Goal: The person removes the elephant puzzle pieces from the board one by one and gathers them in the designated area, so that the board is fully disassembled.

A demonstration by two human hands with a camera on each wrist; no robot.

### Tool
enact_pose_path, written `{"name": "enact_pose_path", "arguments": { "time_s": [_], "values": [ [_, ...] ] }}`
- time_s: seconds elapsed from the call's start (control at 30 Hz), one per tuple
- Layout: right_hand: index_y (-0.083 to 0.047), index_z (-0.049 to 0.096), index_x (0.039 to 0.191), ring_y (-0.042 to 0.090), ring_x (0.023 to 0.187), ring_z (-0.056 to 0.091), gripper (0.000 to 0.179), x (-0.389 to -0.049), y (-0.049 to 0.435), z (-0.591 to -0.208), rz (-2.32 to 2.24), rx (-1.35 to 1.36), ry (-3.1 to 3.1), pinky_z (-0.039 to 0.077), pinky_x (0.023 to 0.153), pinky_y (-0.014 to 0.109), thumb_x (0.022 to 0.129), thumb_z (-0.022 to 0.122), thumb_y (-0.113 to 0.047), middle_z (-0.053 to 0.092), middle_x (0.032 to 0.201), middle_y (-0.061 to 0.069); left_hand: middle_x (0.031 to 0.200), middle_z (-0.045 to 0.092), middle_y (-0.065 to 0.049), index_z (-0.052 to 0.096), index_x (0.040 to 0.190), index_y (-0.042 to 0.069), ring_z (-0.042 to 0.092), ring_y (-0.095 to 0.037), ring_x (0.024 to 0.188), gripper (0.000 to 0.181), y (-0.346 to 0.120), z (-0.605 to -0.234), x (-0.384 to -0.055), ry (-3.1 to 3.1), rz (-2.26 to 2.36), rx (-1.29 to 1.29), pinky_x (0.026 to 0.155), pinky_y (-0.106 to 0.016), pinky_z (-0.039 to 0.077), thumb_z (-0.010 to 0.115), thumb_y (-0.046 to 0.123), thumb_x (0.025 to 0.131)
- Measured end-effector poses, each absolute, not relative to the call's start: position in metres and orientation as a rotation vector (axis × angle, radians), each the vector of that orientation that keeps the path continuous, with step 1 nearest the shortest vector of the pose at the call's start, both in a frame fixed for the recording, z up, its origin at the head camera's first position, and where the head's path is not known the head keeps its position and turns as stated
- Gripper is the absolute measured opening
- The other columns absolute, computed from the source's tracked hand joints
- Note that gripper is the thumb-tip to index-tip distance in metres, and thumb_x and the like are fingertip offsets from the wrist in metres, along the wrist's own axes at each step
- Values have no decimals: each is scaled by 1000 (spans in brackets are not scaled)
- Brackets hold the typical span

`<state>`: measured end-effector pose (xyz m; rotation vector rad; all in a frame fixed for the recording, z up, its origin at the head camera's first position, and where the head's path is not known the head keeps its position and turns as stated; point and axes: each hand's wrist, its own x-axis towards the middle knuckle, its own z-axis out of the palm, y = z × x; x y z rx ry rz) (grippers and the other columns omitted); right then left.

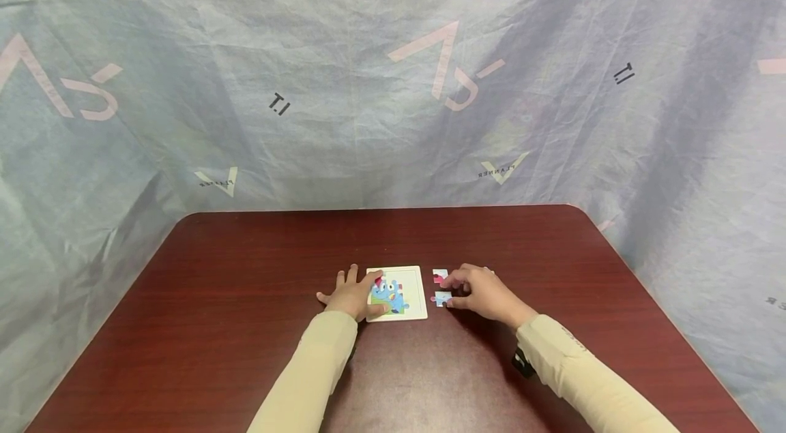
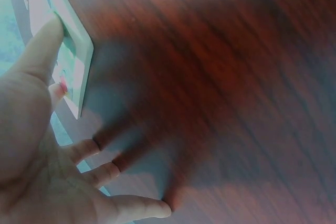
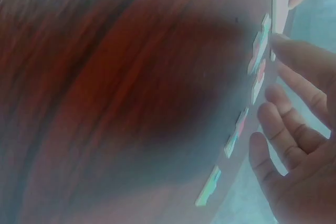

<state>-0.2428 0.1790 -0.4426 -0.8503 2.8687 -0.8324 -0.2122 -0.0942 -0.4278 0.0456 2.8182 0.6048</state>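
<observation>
A square jigsaw puzzle board [image 1: 415, 293] with a pale frame lies on the table, partly filled with pieces of a blue cartoon creature [image 1: 388, 293]. My left hand [image 1: 350, 298] rests at its left side, thumb and index finger on the board and the other fingers spread on the table. To the board's right lie a red-and-white puzzle piece [image 1: 439, 273] and a light blue puzzle piece [image 1: 441, 299]. My right hand [image 1: 484, 292] reaches over them, its index fingertip at the red-and-white piece and its thumb at the light blue one, finger and thumb apart.
Several loose puzzle pieces [image 3: 237, 132] lie in a row beneath the right hand in the right wrist view; the hand hides most of them from the head view. The dark red wooden table [image 1: 258, 269] ends against a grey fabric sheet [image 1: 344, 146] behind it.
</observation>
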Motion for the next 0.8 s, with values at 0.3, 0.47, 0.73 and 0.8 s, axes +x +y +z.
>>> {"name": "enact_pose_path", "arguments": {
  "time_s": [0.3, 0.47, 0.73, 0.8],
  "values": [
    [-6, 75, 105, 10, 73, 52, 21, -243, 165, -444, -1074, -844, 2793, 47, 66, 26, 86, 83, -12, 62, 87, 1, 165, 22, -22, 44, 155, 24, 17, -46, 151, 71, -94, -428, -212, 2804, 612, 30, 102, -84, 21, 76, 35, 93],
    [-6, 75, 107, 12, 72, 50, 24, -243, 155, -443, -1066, -807, 2797, 46, 66, 28, 87, 83, -16, 60, 86, 1, 165, 22, -22, 44, 155, 23, 17, -46, 151, 70, -94, -426, -211, 2802, 613, 33, 102, -84, 21, 76, 35, 93],
    [-5, 75, 110, 14, 74, 53, 24, -244, 139, -440, -1103, -725, 2795, 47, 67, 32, 89, 81, -15, 62, 88, 4, 165, 22, -22, 44, 155, 23, 18, -46, 151, 70, -94, -424, -210, 2808, 599, 35, 103, -83, 22, 76, 36, 93],
    [-6, 75, 109, 14, 75, 53, 24, -244, 135, -440, -1103, -695, 2801, 47, 68, 32, 88, 81, -15, 63, 88, 4, 165, 22, -22, 45, 155, 23, 18, -46, 151, 70, -94, -424, -210, 2807, 598, 33, 103, -83, 22, 76, 36, 93]
  ]
}}
